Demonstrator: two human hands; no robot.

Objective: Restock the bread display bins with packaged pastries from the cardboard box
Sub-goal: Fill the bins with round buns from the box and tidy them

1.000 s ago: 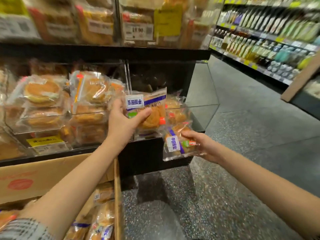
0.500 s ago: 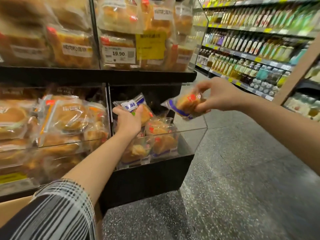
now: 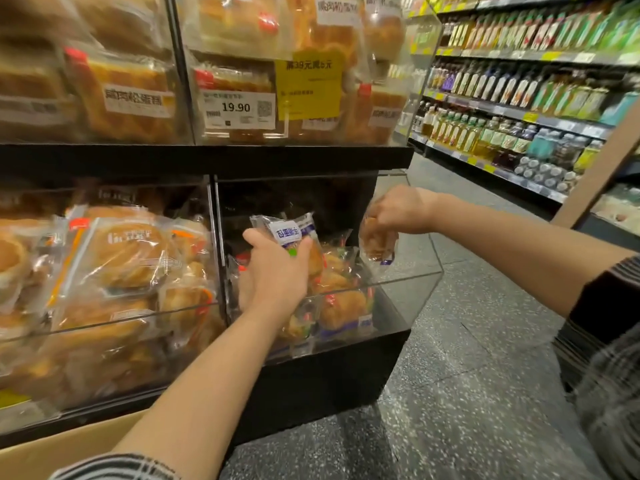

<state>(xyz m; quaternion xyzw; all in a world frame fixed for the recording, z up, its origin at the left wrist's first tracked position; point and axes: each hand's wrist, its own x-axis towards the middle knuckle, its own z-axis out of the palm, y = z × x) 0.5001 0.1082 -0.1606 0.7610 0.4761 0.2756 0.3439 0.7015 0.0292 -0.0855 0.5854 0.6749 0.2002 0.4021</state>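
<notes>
The left hand (image 3: 277,268) grips a packaged pastry (image 3: 294,237) with a blue-and-white label, its long axis tilted toward 1 o'clock, over the right-hand clear bin (image 3: 408,282). The right hand (image 3: 394,211), at 3 o'clock from it and nearer the bin's open corner, pinches a second pastry (image 3: 375,242), hanging lengthwise, probably the same brand. The tag (image 3: 239,109) above reads 19.90; the cardboard box (image 3: 62,448) sits at 7 o'clock

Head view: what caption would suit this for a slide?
Both hands lower wrapped pastries into a clear bin.
</notes>
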